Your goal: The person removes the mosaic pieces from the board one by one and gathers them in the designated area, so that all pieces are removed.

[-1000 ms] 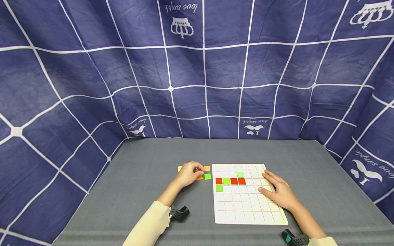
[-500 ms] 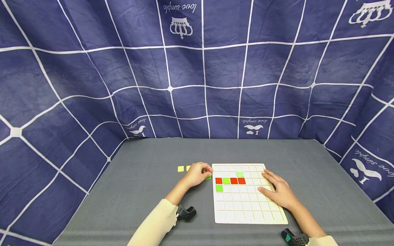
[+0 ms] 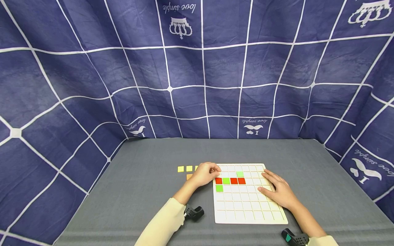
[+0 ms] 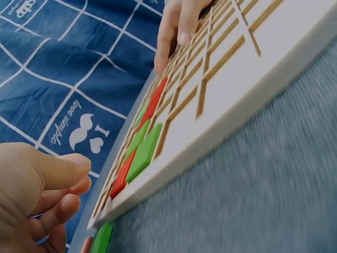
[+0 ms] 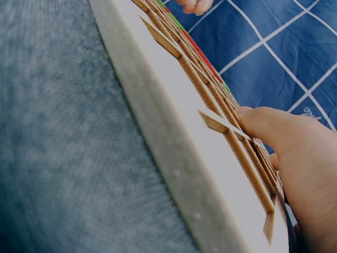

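A white grid board (image 3: pixel 250 216) lies on the grey table. In its left half sit red tiles (image 3: pixel 241 181), bright green tiles (image 3: pixel 219 188) and a pale green tile (image 3: pixel 240 174). My left hand (image 3: pixel 204 175) hovers over the board's upper left corner, thumb and fingertips brought together. I cannot tell whether a tile is between them; none shows in the left wrist view. My right hand (image 3: pixel 278 193) rests along the board's right side with spread fingers, its thumb (image 5: pixel 263 124) on the grid.
Left of the board lie yellow tiles (image 3: pixel 180 169) and an orange tile (image 3: pixel 189 177), partly behind my left hand. Near the board's corner a green tile (image 4: pixel 101 240) lies on the table. A blue checked curtain (image 3: pixel 184 102) rises behind and at both sides.
My left hand has moved right, from above the loose tiles to the board's upper left corner, uncovering yellow tiles and an orange one. My right hand has stayed in place.
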The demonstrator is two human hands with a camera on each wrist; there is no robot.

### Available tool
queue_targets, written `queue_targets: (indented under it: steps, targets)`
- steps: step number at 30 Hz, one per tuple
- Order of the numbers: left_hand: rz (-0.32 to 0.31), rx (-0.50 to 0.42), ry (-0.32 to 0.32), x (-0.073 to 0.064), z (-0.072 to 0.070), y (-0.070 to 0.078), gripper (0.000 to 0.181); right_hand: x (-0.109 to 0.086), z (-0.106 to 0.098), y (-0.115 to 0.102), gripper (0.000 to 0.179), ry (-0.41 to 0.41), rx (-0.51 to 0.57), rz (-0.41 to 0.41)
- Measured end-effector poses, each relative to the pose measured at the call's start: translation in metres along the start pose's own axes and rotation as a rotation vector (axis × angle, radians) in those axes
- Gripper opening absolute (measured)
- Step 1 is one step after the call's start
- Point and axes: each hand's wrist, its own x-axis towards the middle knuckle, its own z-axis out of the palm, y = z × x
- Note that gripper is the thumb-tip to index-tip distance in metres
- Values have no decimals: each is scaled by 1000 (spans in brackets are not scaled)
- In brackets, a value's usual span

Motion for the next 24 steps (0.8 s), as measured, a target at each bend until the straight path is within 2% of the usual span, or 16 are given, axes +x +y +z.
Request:
queue_targets:
  steps: [8,15,24]
  targets:
    - [-36,-42,-25,8,10,13,6,0,0,-1,64,12,5,-6]
    - [-59,-59,-27,12,18,15,5,0,1,-2,64,16,12,-13]
    - [-42,-91,-29,18,26,20,5,0,0,1,64,9,14,-5]
